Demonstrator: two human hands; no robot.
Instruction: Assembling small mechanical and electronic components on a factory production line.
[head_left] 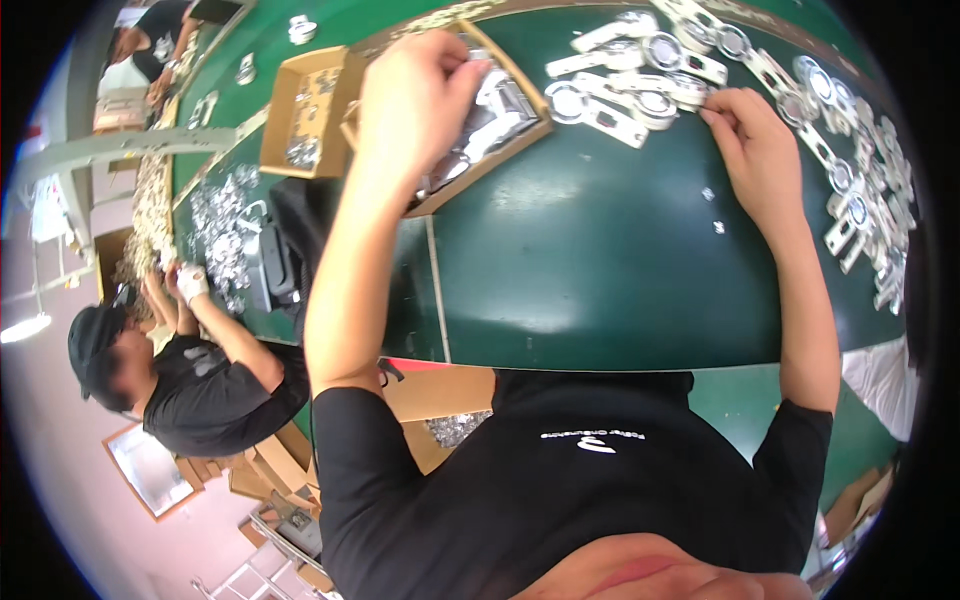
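Note:
My left hand (415, 100) is over a cardboard box (540, 128) of shiny metal parts (500, 110). Its fingers are curled in with the thumb alongside, and whatever they pinch is hidden. At the right, my right hand (755, 135) rests at the near edge of a heap of white parts with round ringed ends (655, 105). Thumb and fingertips are drawn together beside one white part (688, 92); whether they grip it or a small piece is hidden. Two small shiny pieces (718, 228) lie on the table near my right wrist.
More white ringed parts (850, 190) spread along the table's right side. Left of my box stands a smaller cardboard box (290, 110) with small metal pieces. Loose shiny pieces (225, 230) and a dark bag (290, 240) lie farther left, where a co-worker (200, 380) handles parts.

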